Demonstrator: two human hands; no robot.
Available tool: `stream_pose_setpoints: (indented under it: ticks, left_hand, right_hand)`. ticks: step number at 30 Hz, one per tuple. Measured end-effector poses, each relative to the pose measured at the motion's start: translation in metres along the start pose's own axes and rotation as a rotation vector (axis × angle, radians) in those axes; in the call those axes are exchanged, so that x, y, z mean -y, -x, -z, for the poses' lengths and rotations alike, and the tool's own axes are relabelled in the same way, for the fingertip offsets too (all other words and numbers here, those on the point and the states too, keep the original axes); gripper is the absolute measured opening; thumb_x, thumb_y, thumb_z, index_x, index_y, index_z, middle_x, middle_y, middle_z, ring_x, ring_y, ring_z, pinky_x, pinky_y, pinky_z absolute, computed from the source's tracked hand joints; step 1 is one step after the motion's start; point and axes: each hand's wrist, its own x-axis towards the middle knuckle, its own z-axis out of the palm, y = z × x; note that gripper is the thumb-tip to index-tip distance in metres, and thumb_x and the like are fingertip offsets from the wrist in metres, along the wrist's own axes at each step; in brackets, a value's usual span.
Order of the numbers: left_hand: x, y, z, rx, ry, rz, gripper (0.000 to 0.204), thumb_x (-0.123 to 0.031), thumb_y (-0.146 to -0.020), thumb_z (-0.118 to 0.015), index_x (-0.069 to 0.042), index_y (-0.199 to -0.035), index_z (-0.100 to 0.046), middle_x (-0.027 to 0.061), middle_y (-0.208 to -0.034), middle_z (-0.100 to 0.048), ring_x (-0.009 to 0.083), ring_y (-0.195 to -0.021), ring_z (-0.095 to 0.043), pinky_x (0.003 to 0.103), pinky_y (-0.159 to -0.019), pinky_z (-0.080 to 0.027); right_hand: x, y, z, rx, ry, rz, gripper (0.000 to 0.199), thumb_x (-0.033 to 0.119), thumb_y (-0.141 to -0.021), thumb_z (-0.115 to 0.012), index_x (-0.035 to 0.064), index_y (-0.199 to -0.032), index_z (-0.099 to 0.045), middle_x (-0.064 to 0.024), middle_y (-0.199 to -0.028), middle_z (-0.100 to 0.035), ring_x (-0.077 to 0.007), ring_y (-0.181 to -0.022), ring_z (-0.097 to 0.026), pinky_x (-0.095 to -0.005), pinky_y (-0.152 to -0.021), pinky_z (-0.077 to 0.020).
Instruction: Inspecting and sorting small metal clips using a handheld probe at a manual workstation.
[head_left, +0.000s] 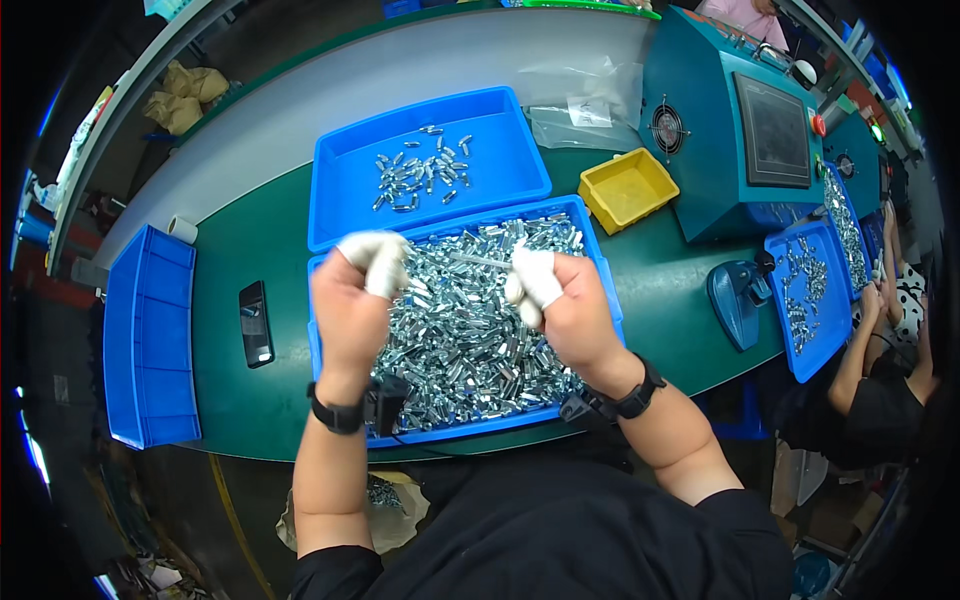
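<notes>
Right at the near edge of the green bench (250, 400) sits a shallow blue plastic tray (596, 262), heaped with small shiny metal parts (470, 340), short, faceted and silvery, piled too thickly to tell one from another. A second blue tray (350, 200) lies just behind it, touching it, with only a scatter of the same loose pieces (420, 172) near its middle. A yellow plastic bin (628, 187) stands beside that, toward the bench's right side, next to a teal machine (700, 160) with a dark screen. A black phone (255, 323) lies flat on the mat to the left of the full tray, and a long blue crate (150, 335) hangs off the bench's left edge.

Both hands wear white cloth finger covers, so the fingertips themselves are hidden. The left hand (352, 300) is curled into a loose fist over the left part of the full tray, and what its fingers pinch cannot be made out. The right hand (565, 300) is likewise clenched. A thin metal rod (482, 261) seems to run between the two hands above the heap, its ends lost behind the covered fingers. Black bands circle both wrists.
</notes>
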Motion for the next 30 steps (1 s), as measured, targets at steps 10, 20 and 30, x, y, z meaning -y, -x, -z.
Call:
stream_pose_setpoints:
  ticks: [10,20,30]
  left_hand:
    - [0.065,-0.107,0.061,-0.042,-0.606,-0.198,0.021,-0.005,-0.088,-0.067,-0.005,-0.109,-0.069,0.0119,-0.088,-0.068,0.0224,-0.081,-0.066,0.033,-0.07,-0.052]
    - [0.095,-0.117,0.06,0.578,-0.758,-0.222,0.027,0.003,-0.077,-0.07,-0.002,-0.104,-0.069,0.0214,-0.098,-0.067,0.0372,-0.091,-0.064,0.041,-0.077,-0.051]
    - [0.111,-0.122,0.052,0.521,-0.966,-0.155,0.019,0.004,-0.075,-0.071,0.0,-0.094,-0.069,0.0187,-0.089,-0.063,0.0375,-0.085,-0.061,0.044,-0.075,-0.049]
  right_hand:
    - [-0.011,-0.062,-0.032,-0.08,-0.096,-0.007,0.036,0.032,-0.102,-0.053,0.0089,-0.076,-0.062,0.0048,-0.057,-0.049,-0.0026,-0.051,-0.038,-0.0208,-0.047,-0.0271]
    - [-0.047,-0.111,-0.03,-0.086,0.023,-0.065,0.037,0.032,-0.102,-0.053,0.0088,-0.075,-0.062,0.0051,-0.058,-0.05,-0.0024,-0.052,-0.04,-0.0204,-0.047,-0.0281]
    - [-0.067,-0.116,-0.017,0.014,0.048,-0.073,0.034,0.028,-0.102,-0.054,0.0067,-0.078,-0.065,0.0044,-0.066,-0.056,-0.0019,-0.054,-0.044,-0.0195,-0.049,-0.032]
